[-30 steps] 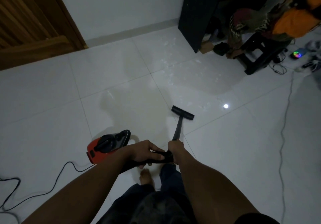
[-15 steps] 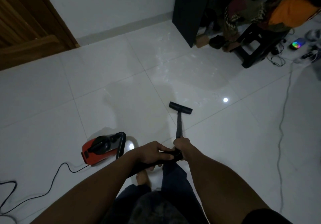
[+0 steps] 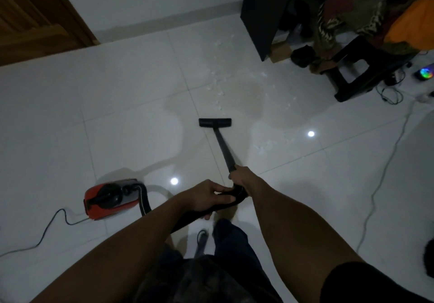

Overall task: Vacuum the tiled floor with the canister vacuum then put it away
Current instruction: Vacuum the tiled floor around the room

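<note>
The right hand (image 3: 239,177) curls round the stiff, probably light wand (image 3: 223,147) at its top, the left hand (image 3: 209,197) seemingly gripping the bendy hose (image 3: 238,193) behind it, while the heavier canister (image 3: 110,198) sits on the tiled floor (image 3: 117,114) to the left.

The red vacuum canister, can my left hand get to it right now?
Probably not as is: the left hand grips the hose, and the canister sits on the floor to its left. Nothing blocks the way.
</note>
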A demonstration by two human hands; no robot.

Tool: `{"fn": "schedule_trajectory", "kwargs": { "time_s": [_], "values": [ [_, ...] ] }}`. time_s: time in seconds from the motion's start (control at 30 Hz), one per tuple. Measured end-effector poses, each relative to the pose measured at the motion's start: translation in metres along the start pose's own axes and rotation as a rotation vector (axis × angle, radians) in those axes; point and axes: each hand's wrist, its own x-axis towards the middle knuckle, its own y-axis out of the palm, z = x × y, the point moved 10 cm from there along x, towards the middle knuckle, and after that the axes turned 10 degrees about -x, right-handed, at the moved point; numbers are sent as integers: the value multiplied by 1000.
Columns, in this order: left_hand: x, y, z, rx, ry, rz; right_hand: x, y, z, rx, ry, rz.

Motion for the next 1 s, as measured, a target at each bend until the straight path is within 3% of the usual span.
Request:
{"fn": "schedule_trajectory", "kwargs": {
  "time_s": [0.27, 0.6, 1.0],
  "values": [
    [46, -19, -30, -118, -25, -127, 43, -51, 27, -104, -26, 26],
    [92, -57, -82, -168, 39, -161, 90, -111, 70, -152, -51, 26],
    [126, -182, -149, -214, 65, -207, 148, -174, 194, -170, -54, -23]
  ]
}}
